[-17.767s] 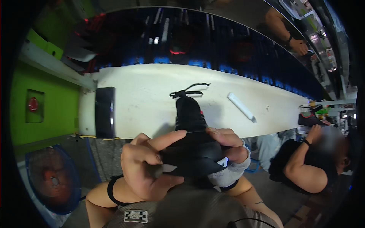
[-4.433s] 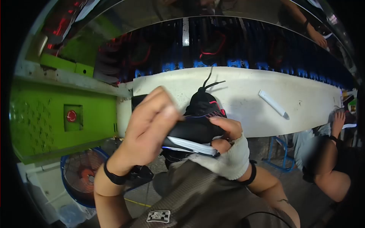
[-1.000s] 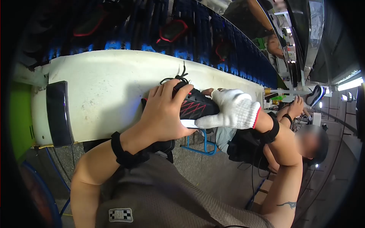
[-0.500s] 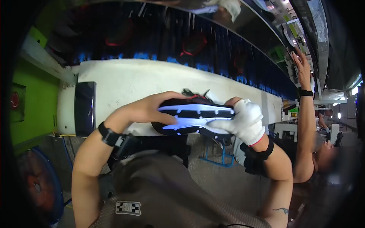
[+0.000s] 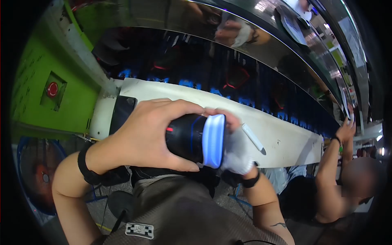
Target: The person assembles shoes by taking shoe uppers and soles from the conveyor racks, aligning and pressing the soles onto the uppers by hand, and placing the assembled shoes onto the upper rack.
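A black sneaker (image 5: pixel 185 136) with a red mark and a pale blue-white sole (image 5: pixel 213 141) is held up in front of my body, its heel end turned toward the camera. My bare left hand (image 5: pixel 149 130) wraps around the black upper, thumb below and fingers above. On the sole side, my right hand (image 5: pixel 237 149), in a white glove with bare fingertips, curves around the sneaker. It is smeared by motion, and the sneaker partly hides its fingers. A white pen-like tool with a grey tip (image 5: pixel 254 139) lies on the white bench (image 5: pixel 286 141) beyond the right hand.
A dark flat panel (image 5: pixel 122 110) lies at the bench's left end, by a green machine (image 5: pixel 30 102) with a red button (image 5: pixel 52 89). Dark strips with blue ends (image 5: pixel 190 83) hang behind the bench. A co-worker (image 5: pixel 326 179) reaches up at right; a fan (image 5: pixel 43 175) stands at left.
The sneaker has turned from showing its sole's underside to showing its heel end and sole edge. My left hand has shifted around the upper. The pen-like tool has come into sight.
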Demonstrator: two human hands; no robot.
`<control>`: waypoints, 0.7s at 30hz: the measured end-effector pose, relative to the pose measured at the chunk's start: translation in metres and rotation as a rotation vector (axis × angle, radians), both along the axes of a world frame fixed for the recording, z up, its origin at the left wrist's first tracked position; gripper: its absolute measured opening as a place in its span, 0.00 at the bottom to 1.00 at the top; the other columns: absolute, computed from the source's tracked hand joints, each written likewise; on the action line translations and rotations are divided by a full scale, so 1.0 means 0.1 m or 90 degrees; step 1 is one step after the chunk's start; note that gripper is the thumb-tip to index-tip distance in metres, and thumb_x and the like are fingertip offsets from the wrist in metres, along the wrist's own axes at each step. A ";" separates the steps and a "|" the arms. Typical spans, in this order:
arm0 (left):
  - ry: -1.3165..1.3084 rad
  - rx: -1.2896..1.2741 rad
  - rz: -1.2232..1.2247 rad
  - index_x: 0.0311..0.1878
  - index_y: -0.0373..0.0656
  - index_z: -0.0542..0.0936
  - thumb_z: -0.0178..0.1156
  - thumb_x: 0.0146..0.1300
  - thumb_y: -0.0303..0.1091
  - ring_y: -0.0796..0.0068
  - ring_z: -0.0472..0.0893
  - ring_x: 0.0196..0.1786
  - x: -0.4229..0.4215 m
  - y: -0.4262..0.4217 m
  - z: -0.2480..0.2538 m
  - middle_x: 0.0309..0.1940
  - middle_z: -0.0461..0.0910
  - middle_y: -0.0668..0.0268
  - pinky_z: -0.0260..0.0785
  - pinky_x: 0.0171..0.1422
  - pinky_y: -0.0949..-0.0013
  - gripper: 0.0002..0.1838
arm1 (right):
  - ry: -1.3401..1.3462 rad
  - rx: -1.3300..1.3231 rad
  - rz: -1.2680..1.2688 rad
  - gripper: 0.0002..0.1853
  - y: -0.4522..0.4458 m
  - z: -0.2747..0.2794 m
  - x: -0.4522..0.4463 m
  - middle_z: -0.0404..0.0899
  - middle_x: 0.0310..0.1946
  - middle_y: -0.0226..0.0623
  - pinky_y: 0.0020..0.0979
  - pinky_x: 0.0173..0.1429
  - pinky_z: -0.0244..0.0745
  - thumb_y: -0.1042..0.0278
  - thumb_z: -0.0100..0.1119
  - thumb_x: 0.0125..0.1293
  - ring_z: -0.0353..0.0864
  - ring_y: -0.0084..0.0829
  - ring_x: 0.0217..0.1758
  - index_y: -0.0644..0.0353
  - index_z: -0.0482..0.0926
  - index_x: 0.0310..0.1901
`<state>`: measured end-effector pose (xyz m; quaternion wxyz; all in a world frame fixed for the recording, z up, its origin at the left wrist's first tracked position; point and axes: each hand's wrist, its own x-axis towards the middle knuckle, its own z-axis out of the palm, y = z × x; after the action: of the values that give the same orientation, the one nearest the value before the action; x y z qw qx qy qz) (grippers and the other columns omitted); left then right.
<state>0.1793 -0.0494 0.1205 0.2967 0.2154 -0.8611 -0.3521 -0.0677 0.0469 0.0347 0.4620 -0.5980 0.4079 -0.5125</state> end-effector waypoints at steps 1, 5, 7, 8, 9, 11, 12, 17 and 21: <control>-0.020 0.037 -0.019 0.59 0.37 0.83 0.88 0.34 0.44 0.50 0.90 0.50 -0.02 0.01 0.00 0.47 0.89 0.51 0.81 0.57 0.58 0.44 | 0.020 -0.027 0.046 0.63 -0.09 0.29 -0.03 0.69 0.76 0.51 0.41 0.82 0.63 0.62 0.88 0.39 0.72 0.41 0.76 0.63 0.61 0.79; -0.305 0.006 -0.056 0.58 0.35 0.80 0.85 0.38 0.43 0.42 0.89 0.46 -0.08 -0.18 0.37 0.43 0.88 0.45 0.82 0.53 0.53 0.42 | 0.069 0.013 0.117 0.71 -0.35 0.64 -0.01 0.65 0.78 0.50 0.43 0.82 0.64 0.58 0.93 0.29 0.69 0.43 0.80 0.59 0.58 0.79; -0.282 -0.012 -0.056 0.58 0.34 0.80 0.85 0.37 0.43 0.42 0.89 0.45 -0.05 -0.31 0.22 0.41 0.88 0.45 0.82 0.53 0.52 0.43 | -0.059 0.017 0.073 0.51 -0.41 0.43 0.17 0.70 0.74 0.50 0.41 0.81 0.64 0.69 0.82 0.41 0.72 0.40 0.76 0.61 0.66 0.70; -0.264 -0.029 -0.069 0.59 0.33 0.80 0.85 0.37 0.43 0.42 0.89 0.44 -0.04 -0.36 0.17 0.40 0.88 0.45 0.82 0.52 0.52 0.43 | -0.057 0.021 0.081 0.51 -0.45 0.31 0.21 0.70 0.74 0.50 0.41 0.81 0.64 0.69 0.82 0.41 0.72 0.40 0.76 0.61 0.66 0.70; -0.250 -0.003 -0.082 0.58 0.33 0.80 0.86 0.37 0.43 0.41 0.88 0.44 -0.03 -0.39 0.17 0.39 0.88 0.45 0.82 0.52 0.52 0.43 | -0.175 0.043 0.068 0.45 -0.48 0.21 0.23 0.71 0.73 0.50 0.41 0.80 0.65 0.68 0.78 0.45 0.73 0.40 0.75 0.60 0.68 0.68; -0.293 0.005 -0.066 0.58 0.33 0.80 0.86 0.37 0.42 0.41 0.88 0.44 -0.01 -0.45 0.20 0.39 0.88 0.45 0.82 0.52 0.52 0.43 | -0.359 0.052 -0.028 0.40 -0.46 0.18 0.40 0.75 0.66 0.48 0.45 0.77 0.69 0.56 0.72 0.51 0.75 0.42 0.71 0.59 0.69 0.65; -0.337 0.009 -0.059 0.58 0.32 0.80 0.86 0.36 0.42 0.41 0.88 0.45 0.01 -0.45 0.21 0.39 0.88 0.44 0.82 0.52 0.53 0.43 | -0.447 0.043 -0.076 0.38 -0.45 0.16 0.48 0.77 0.62 0.46 0.46 0.75 0.71 0.50 0.70 0.53 0.76 0.43 0.69 0.58 0.69 0.63; -0.305 0.020 -0.039 0.56 0.31 0.80 0.87 0.39 0.46 0.43 0.89 0.43 0.14 -0.47 0.09 0.37 0.87 0.45 0.82 0.49 0.55 0.44 | -0.518 -0.055 -0.100 0.40 -0.59 0.04 0.63 0.73 0.51 0.41 0.41 0.71 0.68 0.36 0.66 0.56 0.73 0.38 0.58 0.60 0.72 0.61; -0.278 -0.045 -0.036 0.48 0.26 0.81 0.86 0.39 0.48 0.43 0.89 0.38 0.08 -0.47 0.07 0.33 0.87 0.45 0.84 0.47 0.56 0.40 | -0.385 -0.047 -0.093 0.40 -0.63 0.13 0.59 0.73 0.54 0.43 0.40 0.72 0.68 0.35 0.64 0.57 0.72 0.40 0.61 0.61 0.73 0.61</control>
<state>0.1872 -0.0966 0.1276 0.1007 0.2519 -0.9223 -0.2751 -0.0086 -0.0160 0.0481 0.5022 -0.4041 0.2752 -0.7133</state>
